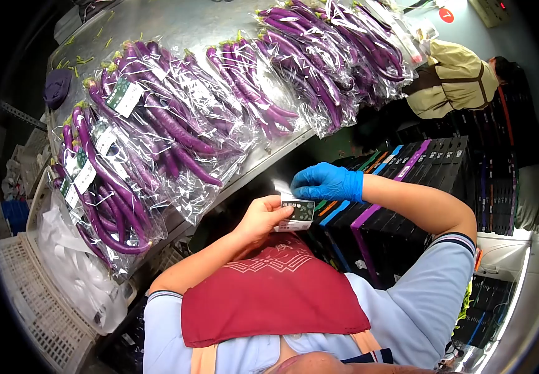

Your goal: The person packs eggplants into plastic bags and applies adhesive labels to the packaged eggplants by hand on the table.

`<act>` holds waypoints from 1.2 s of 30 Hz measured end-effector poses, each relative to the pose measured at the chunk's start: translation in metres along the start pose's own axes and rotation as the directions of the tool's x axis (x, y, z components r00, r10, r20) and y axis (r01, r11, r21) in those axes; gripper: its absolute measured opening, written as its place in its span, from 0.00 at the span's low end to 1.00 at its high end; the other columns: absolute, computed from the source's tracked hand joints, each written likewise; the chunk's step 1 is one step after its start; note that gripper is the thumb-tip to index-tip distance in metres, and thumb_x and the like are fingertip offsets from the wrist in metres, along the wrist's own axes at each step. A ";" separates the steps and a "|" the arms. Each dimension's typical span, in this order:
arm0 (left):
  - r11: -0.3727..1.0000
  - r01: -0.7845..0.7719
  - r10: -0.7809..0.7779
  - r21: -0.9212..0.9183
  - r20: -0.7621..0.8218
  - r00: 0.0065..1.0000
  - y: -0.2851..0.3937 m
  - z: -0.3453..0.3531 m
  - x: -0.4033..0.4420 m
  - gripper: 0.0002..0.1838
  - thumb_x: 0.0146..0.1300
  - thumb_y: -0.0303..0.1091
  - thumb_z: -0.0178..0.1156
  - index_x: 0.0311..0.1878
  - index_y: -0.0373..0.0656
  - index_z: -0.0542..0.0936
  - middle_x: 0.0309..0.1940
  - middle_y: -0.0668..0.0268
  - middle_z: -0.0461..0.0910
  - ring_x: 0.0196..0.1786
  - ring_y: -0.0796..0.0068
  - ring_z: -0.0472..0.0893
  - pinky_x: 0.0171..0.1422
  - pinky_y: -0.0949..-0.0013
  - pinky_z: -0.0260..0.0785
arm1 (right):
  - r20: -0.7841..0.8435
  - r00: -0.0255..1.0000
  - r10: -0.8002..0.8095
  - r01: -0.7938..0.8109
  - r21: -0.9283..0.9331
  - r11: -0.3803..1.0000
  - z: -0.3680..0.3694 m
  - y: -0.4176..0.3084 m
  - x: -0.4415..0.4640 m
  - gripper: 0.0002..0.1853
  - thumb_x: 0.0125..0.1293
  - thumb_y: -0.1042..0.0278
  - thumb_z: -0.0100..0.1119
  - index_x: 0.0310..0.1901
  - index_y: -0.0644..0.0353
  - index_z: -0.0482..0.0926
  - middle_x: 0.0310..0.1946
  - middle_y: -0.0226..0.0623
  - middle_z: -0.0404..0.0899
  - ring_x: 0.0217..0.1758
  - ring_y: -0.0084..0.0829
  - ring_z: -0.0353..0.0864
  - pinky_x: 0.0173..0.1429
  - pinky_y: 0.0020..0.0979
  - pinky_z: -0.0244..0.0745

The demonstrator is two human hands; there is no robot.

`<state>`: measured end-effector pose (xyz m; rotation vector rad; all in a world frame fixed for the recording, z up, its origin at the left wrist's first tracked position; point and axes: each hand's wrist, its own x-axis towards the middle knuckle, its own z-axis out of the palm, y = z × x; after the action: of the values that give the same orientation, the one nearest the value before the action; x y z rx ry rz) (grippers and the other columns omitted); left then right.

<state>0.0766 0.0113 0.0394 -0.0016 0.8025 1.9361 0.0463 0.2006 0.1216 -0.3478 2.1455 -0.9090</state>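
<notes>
My bare left hand (260,218) is closed on a small stack of printed labels (298,210), dark green and white, held in front of the red apron. Just above them, my right hand (327,182) wears a blue glove, its fingers bent down at the top edge of the labels by a whitish piece. Whether the gloved fingertips pinch that piece is too small to tell. Beyond both hands, long purple eggplants (169,124) in clear plastic bags lie on the metal table (269,151). Some bags at the left carry a green and white label (125,97).
Stacked black crates (406,218) with coloured strips stand beneath my right arm. A cream plastic basket (32,305) and white plastic bags (76,262) are at the lower left. Another person (456,81) in beige is at the upper right, beside the table.
</notes>
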 end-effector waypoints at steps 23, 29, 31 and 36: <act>0.975 -0.017 0.052 0.220 -0.153 0.987 0.024 -0.005 0.030 0.10 0.58 0.28 0.55 0.39 0.31 0.76 0.31 0.63 0.78 0.32 0.78 0.78 0.38 0.73 0.71 | -0.125 0.992 -0.018 0.027 0.068 0.997 -0.065 0.041 0.048 0.12 0.52 0.64 0.54 0.34 0.64 0.74 0.28 0.43 0.75 0.32 0.30 0.73 0.41 0.30 0.69; 0.888 0.212 -0.128 0.407 -0.223 0.966 0.010 -0.022 0.037 0.08 0.56 0.30 0.57 0.35 0.34 0.78 0.21 0.70 0.75 0.20 0.86 0.68 0.22 0.80 0.58 | -0.328 0.945 0.007 -0.090 -0.238 0.967 -0.183 0.056 0.105 0.13 0.49 0.62 0.52 0.32 0.63 0.74 0.26 0.46 0.76 0.30 0.38 0.76 0.39 0.34 0.70; 0.894 0.205 -0.143 0.399 -0.179 0.973 0.006 -0.028 0.045 0.08 0.56 0.31 0.58 0.34 0.35 0.78 0.21 0.72 0.74 0.22 0.88 0.67 0.24 0.80 0.58 | -0.405 0.911 -0.082 -0.090 -0.389 0.917 -0.208 0.042 0.132 0.12 0.49 0.62 0.52 0.31 0.62 0.74 0.27 0.47 0.76 0.31 0.43 0.75 0.39 0.36 0.70; 0.888 0.141 -0.087 0.438 -0.140 0.986 0.010 -0.034 0.054 0.10 0.57 0.30 0.58 0.38 0.33 0.77 0.28 0.71 0.77 0.30 0.87 0.72 0.35 0.80 0.66 | -0.602 0.706 -0.372 -0.028 -0.550 0.835 -0.252 0.025 0.210 0.08 0.50 0.64 0.50 0.27 0.59 0.73 0.25 0.47 0.74 0.31 0.46 0.74 0.35 0.40 0.68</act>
<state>0.0308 0.0332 0.0000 0.1153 1.2853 1.6133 -0.2801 0.2380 0.1030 -0.5619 3.1318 -0.5670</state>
